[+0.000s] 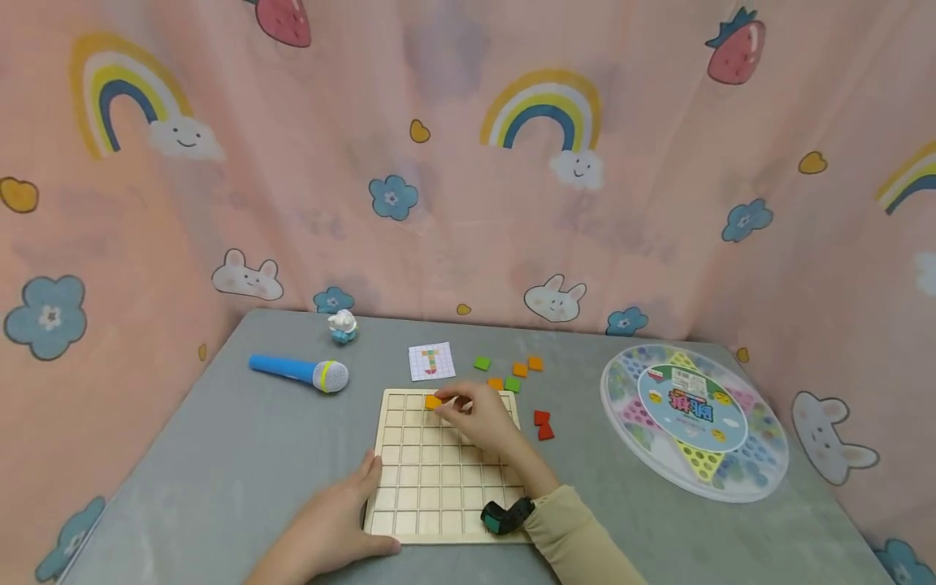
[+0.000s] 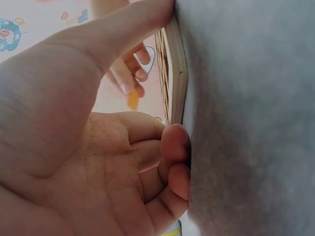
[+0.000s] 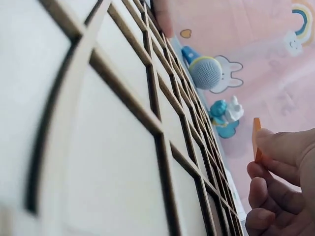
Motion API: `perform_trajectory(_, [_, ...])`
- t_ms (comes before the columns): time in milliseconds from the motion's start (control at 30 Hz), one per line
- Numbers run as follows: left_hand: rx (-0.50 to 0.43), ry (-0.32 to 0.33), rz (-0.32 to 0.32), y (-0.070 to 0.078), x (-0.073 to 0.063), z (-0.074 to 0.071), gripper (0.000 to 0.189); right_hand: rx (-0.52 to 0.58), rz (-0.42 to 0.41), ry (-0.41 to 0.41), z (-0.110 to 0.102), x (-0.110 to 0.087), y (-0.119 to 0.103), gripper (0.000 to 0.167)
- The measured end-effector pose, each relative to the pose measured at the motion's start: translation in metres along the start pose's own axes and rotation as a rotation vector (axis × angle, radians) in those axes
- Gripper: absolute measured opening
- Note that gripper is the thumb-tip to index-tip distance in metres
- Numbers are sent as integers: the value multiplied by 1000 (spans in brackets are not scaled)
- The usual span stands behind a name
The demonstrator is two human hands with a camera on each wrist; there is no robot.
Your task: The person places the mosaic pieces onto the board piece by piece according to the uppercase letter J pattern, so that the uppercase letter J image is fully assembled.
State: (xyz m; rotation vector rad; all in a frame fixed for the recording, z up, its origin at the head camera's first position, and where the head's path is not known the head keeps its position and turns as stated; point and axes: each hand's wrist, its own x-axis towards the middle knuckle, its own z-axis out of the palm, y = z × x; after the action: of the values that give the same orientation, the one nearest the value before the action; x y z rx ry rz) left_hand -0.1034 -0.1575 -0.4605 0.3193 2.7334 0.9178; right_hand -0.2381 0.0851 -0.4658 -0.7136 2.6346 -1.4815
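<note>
A pale wooden grid board lies on the grey table. Holding its near left corner is my left hand, thumb along the front edge and fingers against the left side; in the left wrist view the fingers of this left hand are bent at the edge. Over the board's back row, my right hand pinches a small orange tile between thumb and fingertips. The right wrist view shows the orange tile standing on edge in the pinch, apart from the board.
Behind the board lie a pattern card and loose green and orange tiles. Red tiles lie to its right. A blue microphone, a small figurine and a round game box stand farther out.
</note>
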Motion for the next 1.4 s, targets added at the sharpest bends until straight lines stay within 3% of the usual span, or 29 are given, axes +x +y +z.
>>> perform_trajectory(100, [5, -18, -14, -2, 0, 2, 119, -5, 2, -11, 7, -4, 7, 19])
perform_trajectory(467, [-6, 10, -1, -1, -2, 5, 119, -199, -173, -13, 14, -7, 21, 18])
perform_trajectory(733, [-18, 6, 2, -3, -2, 7, 119, -263, -234, -2, 15, -7, 24, 10])
perform_trajectory(1400, [-9, 17, 9, -2, -2, 4, 120, -258, -200, -1, 16, -5, 20, 15])
